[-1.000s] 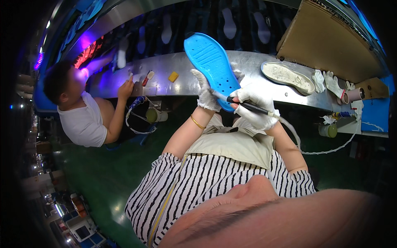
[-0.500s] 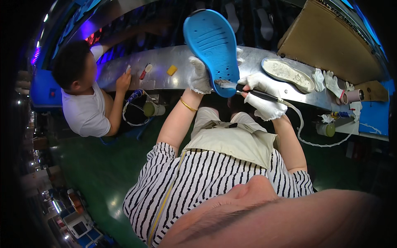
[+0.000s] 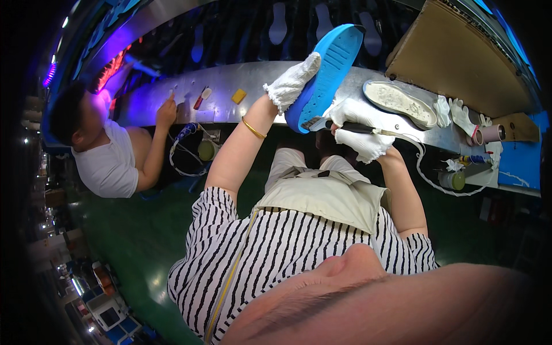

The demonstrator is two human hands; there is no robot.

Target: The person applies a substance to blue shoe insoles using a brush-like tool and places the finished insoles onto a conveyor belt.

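We see one package: a large brown cardboard box [image 3: 460, 54], flattened-looking, leaning behind the metal surface [image 3: 230, 86] at the upper right. We make out no labels, signs or screens clearly.

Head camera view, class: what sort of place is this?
Probably a shoe factory line: gloved hands hold a blue rubber shoe sole and a black-handled brush at a long metal workbench bearing a grey sole.
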